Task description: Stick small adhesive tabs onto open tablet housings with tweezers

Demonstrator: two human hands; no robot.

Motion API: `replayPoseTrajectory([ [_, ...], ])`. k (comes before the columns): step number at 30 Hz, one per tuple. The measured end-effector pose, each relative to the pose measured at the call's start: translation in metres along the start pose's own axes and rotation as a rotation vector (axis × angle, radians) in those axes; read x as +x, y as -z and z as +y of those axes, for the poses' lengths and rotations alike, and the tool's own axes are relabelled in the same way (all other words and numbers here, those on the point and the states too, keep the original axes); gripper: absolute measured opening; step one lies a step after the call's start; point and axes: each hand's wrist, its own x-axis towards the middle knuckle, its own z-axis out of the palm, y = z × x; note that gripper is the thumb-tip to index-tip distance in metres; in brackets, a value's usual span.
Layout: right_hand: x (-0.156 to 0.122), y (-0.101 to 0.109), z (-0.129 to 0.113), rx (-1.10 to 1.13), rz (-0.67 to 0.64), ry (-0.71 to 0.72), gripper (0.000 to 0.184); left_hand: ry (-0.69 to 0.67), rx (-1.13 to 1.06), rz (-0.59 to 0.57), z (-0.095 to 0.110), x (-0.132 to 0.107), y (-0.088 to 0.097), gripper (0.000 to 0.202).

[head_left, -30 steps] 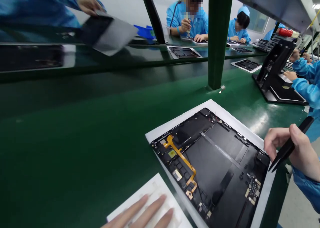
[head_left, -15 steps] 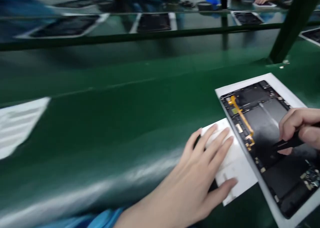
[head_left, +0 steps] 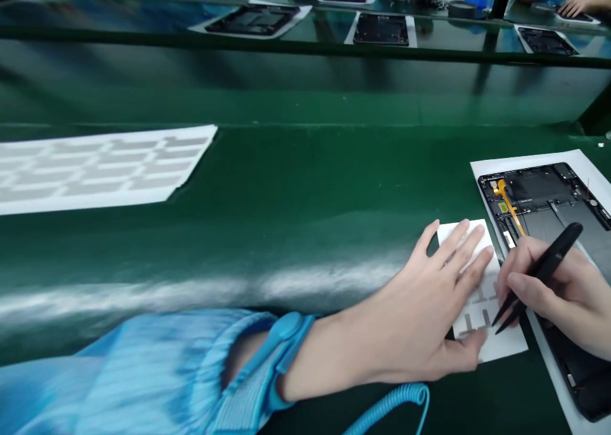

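My left hand lies with fingers spread on a small white sheet of grey stickers, pressing it to the bench. In my right hand is a pair of black tweezers, its two tips slightly apart over the sheet beside a grey sticker. Whether the tips touch it I cannot tell. Under and behind my right hand lies an opened tablet, its inside facing up, with an orange flex cable. The tablet rests on white paper and is partly hidden by my hand.
A larger sheet of grey stickers lies at the left on the green bench. Along the raised shelf sit several tablet housings on paper. A blue coiled cord hangs near my left wristband. Co-workers' hands show at the back.
My right hand has moved from over the tablet to the sticker sheet, bringing the tweezer tips down beside a sticker. The view has swung left; my left hand stays on the sheet.
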Motion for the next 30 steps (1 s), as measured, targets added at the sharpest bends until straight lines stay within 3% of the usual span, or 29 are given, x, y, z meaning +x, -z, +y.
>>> replayPoseTrajectory([
  [5,-0.009,-0.013,-0.002,-0.100,0.020,0.030,0.020,0.006,-0.023,-0.054,0.000,-0.001,0.003,0.062],
  [11,-0.012,-0.020,-0.001,-0.097,0.051,0.031,0.021,-0.017,-0.267,-0.250,-0.008,0.001,0.026,0.070],
  [30,-0.003,-0.022,-0.007,-0.254,0.099,0.098,0.024,-0.057,-0.305,-0.268,-0.012,0.005,0.024,0.079],
])
